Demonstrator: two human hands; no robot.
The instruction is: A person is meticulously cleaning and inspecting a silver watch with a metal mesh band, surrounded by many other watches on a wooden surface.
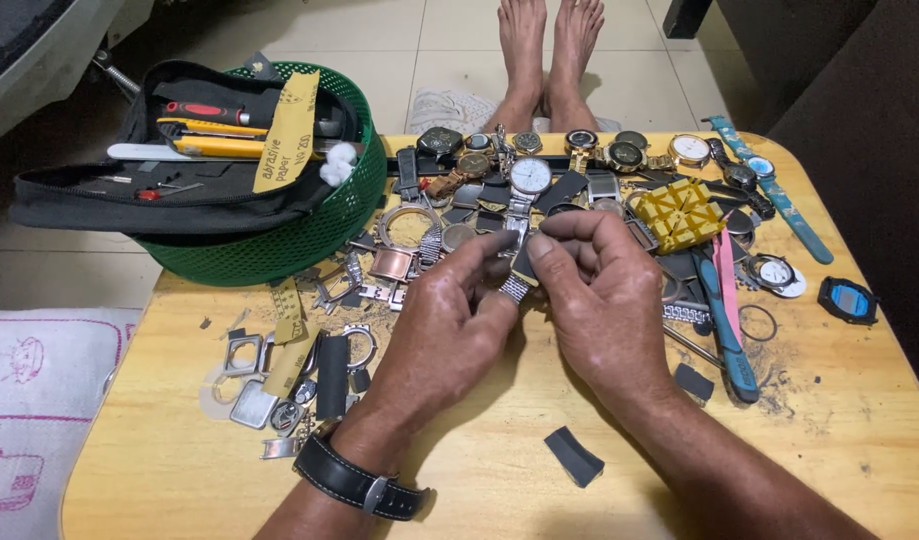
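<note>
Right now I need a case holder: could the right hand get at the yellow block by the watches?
Probably yes: the yellow block lies uncovered just beyond the right hand, though both hands grip a metal watch band.

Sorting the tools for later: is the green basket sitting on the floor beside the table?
No, the green basket rests on the wooden table's far left corner, with a black tool pouch in it.

Tan handwritten paper strip (pixel 287 130) across green basket (pixel 309 235); small blue-screened black digital watch module (pixel 847 300) at table's right edge.
</note>
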